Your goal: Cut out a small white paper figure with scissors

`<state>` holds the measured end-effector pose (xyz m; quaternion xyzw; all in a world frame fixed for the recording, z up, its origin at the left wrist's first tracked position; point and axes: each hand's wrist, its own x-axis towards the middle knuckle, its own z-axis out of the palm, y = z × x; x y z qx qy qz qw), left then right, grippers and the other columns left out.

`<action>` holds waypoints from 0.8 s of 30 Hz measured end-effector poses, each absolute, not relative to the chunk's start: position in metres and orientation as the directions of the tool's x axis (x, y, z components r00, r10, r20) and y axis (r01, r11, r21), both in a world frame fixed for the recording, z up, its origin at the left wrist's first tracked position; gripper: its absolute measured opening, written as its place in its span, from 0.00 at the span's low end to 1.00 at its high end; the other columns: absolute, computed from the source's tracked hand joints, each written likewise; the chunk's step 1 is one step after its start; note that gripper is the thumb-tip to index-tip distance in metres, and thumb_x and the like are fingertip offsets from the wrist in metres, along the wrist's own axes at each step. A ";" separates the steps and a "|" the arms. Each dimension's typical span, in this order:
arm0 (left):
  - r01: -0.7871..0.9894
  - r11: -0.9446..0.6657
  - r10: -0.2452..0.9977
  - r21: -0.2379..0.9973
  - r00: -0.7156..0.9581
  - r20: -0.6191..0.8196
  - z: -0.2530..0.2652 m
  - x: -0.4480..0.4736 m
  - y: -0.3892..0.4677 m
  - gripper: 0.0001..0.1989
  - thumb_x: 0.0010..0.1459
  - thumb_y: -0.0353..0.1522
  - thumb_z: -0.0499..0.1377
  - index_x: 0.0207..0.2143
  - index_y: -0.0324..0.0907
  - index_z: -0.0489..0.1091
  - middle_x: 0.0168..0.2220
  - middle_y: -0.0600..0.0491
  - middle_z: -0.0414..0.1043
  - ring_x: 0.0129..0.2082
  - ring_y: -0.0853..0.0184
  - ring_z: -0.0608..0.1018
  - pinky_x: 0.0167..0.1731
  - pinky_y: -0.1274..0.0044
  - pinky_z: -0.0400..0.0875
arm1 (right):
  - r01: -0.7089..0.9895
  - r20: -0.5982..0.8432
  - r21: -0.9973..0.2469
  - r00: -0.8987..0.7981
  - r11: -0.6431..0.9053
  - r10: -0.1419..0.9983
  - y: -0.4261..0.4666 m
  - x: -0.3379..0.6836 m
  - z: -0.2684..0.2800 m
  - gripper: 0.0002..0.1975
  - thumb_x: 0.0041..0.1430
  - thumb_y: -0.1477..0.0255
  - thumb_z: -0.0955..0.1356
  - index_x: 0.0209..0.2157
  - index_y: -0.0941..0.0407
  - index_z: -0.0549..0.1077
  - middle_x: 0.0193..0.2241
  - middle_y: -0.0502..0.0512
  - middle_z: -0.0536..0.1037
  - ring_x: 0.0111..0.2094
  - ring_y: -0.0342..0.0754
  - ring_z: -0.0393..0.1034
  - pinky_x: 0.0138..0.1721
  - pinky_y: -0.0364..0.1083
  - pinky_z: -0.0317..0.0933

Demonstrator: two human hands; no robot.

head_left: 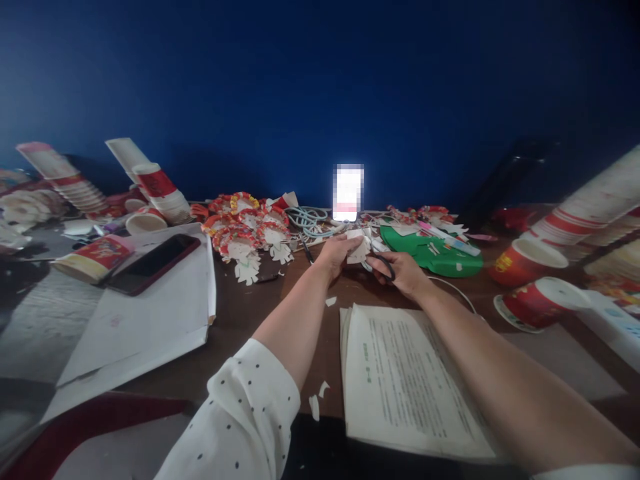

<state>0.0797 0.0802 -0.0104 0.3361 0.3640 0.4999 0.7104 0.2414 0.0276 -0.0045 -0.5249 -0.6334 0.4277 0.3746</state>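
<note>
- The left hand (336,257) pinches a white paper piece (357,248) between thumb and fingers, above the middle of the tabletop (285,300), toward its far side.
- The right hand (403,273) is closed around the black handle of the scissors (386,267), just beside the piece; whether the blades are apart cannot be told.
- Just beyond the hands, an upright lit phone (349,193) and a coiled pale-blue cable (305,220) limit the room forward.
- On the right, the green sheet (425,257) lies just beyond the right hand, its rounded edge near the fingers; a white cord (460,290) curves past the forearm.
- On the left, the heap of red-and-white paper cutouts (240,223) stops short of the left hand, with brown surface showing between.
- Toward the person, a printed booklet (405,380) lies partly under the right forearm, its near end reaching past the brown surface's front edge. Left of it runs a brown strip with paper scraps (331,301).
- Farther out, a white board (145,320) bounds the left, and red cups (530,260) the right.
</note>
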 end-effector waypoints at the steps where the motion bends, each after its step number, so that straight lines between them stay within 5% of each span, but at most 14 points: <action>1: -0.463 0.270 0.956 0.844 0.235 -0.177 -0.011 0.080 0.080 0.11 0.47 0.30 0.73 0.30 0.36 0.74 0.25 0.50 0.78 0.24 0.68 0.79 0.31 0.76 0.75 | 0.342 0.026 -0.936 -0.168 0.083 0.985 0.027 0.241 -0.004 0.27 0.51 0.45 0.74 0.21 0.56 0.73 0.17 0.51 0.70 0.19 0.42 0.60 0.24 0.46 0.52; 10: -0.463 0.223 0.970 0.858 0.196 -0.146 -0.012 0.079 0.083 0.13 0.46 0.31 0.74 0.32 0.36 0.76 0.23 0.52 0.78 0.21 0.70 0.77 0.25 0.79 0.71 | 0.341 0.003 -0.938 -0.173 0.062 0.985 0.028 0.241 -0.004 0.26 0.50 0.46 0.74 0.21 0.56 0.72 0.16 0.50 0.70 0.19 0.42 0.61 0.23 0.44 0.51; 24: -0.454 0.250 0.957 0.855 0.253 -0.146 -0.014 0.080 0.084 0.14 0.46 0.32 0.74 0.33 0.36 0.75 0.24 0.51 0.78 0.23 0.68 0.78 0.29 0.76 0.73 | 0.386 0.018 -0.918 -0.198 0.095 0.980 0.028 0.244 -0.001 0.26 0.51 0.47 0.74 0.21 0.56 0.73 0.17 0.50 0.71 0.19 0.42 0.62 0.24 0.45 0.52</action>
